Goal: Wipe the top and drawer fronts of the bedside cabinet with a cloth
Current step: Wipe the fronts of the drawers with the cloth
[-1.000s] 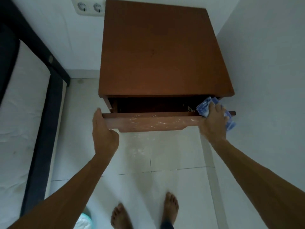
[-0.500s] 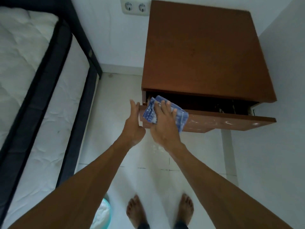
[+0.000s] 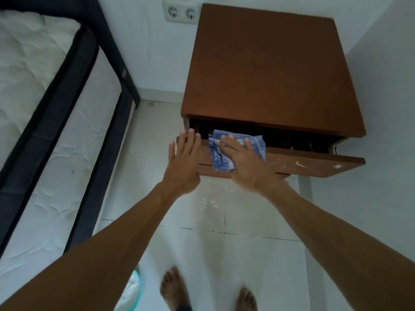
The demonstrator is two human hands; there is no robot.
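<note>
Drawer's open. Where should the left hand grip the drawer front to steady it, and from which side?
Probably its left end, from the left: the drawer front juts clear of the cabinet, so fingers can hook over the exposed top edge. The left hand lies open at that end, while the right hand and cloth cover the edge beside it.

cloth (image 3: 236, 151) on drawer front (image 3: 303, 164) | bed (image 3: 45, 122) left of cabinet (image 3: 269, 70)
</note>
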